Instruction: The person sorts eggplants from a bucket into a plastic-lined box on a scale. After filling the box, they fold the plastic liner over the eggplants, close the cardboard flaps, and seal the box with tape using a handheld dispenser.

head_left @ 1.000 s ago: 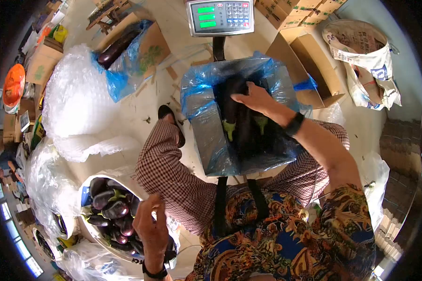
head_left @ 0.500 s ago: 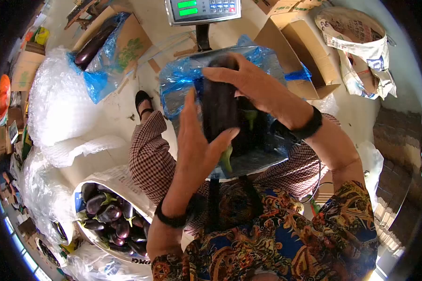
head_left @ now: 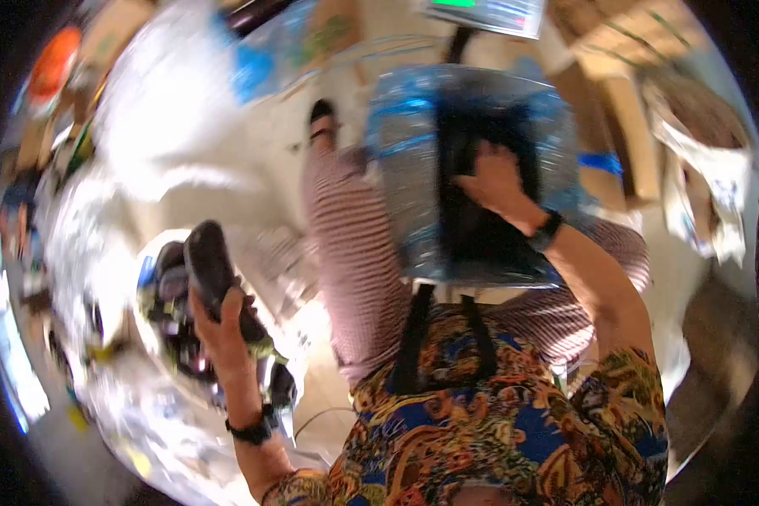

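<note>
A long dark eggplant [head_left: 207,257] is gripped in my left hand [head_left: 223,333], with my fingers wrapped round its lower part. It hangs over a white sack [head_left: 288,337] filled with more eggplants [head_left: 173,325], blurred by motion. My right hand [head_left: 497,181] reaches into a box lined with clear blue plastic [head_left: 409,173]. Its thumb stands apart from the fingers, over the dark contents, and I see nothing held in it. What lies in the box is too dark and smeared to tell apart.
Beyond the box stands a scale display [head_left: 489,12] on a post. An open cardboard box [head_left: 603,126] and a white woven sack [head_left: 708,185] are to the right. Clear bubble wrap [head_left: 160,110] is heaped at the left, with a dark eggplant [head_left: 257,15] on blue plastic at the top.
Both hands were on an eggplant over the box. My left hand has moved down-left to the sack and holds an eggplant there; my right hand is inside the box. The view has turned left.
</note>
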`<state>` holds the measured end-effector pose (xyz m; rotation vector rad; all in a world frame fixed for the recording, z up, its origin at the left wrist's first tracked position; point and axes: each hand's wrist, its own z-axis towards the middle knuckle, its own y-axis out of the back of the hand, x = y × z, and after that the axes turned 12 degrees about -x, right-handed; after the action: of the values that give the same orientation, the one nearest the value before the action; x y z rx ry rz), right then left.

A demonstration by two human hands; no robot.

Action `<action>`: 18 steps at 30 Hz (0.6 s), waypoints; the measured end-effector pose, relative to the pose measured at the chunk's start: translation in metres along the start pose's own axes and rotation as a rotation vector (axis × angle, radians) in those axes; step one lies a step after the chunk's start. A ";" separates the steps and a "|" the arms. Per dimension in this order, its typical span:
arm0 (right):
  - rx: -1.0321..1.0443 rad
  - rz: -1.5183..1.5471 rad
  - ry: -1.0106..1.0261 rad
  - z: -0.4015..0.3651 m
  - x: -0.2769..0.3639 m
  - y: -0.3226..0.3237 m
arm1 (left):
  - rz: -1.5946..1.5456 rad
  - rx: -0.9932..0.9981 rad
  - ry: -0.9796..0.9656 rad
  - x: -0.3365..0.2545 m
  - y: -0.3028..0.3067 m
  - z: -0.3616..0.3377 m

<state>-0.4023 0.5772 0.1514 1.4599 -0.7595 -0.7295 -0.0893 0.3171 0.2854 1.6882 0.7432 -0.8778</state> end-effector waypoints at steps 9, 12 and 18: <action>-0.118 0.365 -0.017 0.000 -0.027 -0.023 | 0.362 -0.552 -0.201 0.165 0.179 0.040; 0.025 0.384 -0.080 -0.001 -0.029 -0.015 | 0.334 -0.584 -0.151 0.202 0.209 0.033; 0.084 0.595 -0.010 -0.008 -0.032 -0.006 | 0.529 -0.611 -0.031 0.260 0.219 0.009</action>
<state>-0.4142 0.6082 0.1458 1.2096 -1.1727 -0.2503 0.2287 0.2653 0.1769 1.2217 0.4413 -0.2602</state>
